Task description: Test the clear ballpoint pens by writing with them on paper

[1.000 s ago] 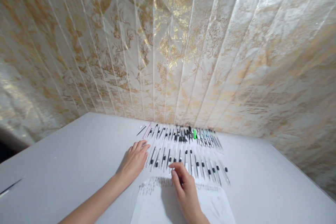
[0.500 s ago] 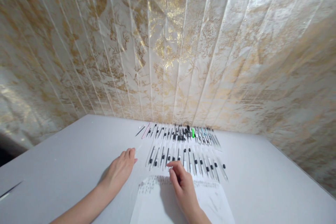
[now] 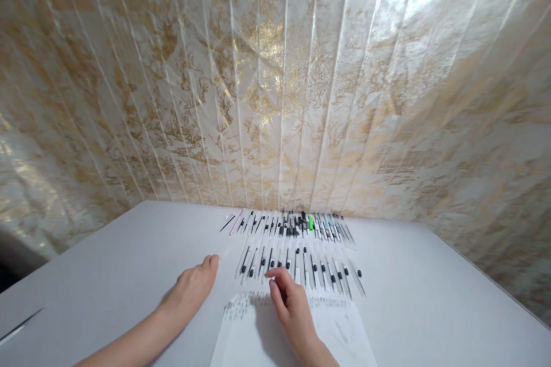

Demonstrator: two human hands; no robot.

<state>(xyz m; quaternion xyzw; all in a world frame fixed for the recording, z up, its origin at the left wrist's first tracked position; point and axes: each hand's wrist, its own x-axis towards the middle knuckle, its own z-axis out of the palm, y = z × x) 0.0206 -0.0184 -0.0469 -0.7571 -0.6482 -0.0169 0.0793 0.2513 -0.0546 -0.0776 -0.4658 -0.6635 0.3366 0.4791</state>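
Two rows of pens are laid out on the table [image 3: 107, 258]: near row [image 3: 314, 268], far row [image 3: 282, 231]. Green marker [image 3: 310, 222] is set in the far row, pink pen [image 3: 235, 222] near its left end. Dark pens mid-row are crowded; single outlines can't be separated. Clear barrels are barely made out against the white surface. Part of the near row is blocked by the right hand [image 3: 295, 304], held over the written sheet [image 3: 241, 338]. Its index finger and thumb are curled with a narrow gap; other fingers are hidden. Left hand [image 3: 193, 285] is placed left of the near row, apart from it, fingers bunched; tips hidden, grip can't be told. Sheet's lower edge is cut off by the frame, writing too small to read. Dark thin item [image 3: 23, 323] is cut off at far left. Patterned gold-and-white covering [image 3: 275, 97] is seen behind.
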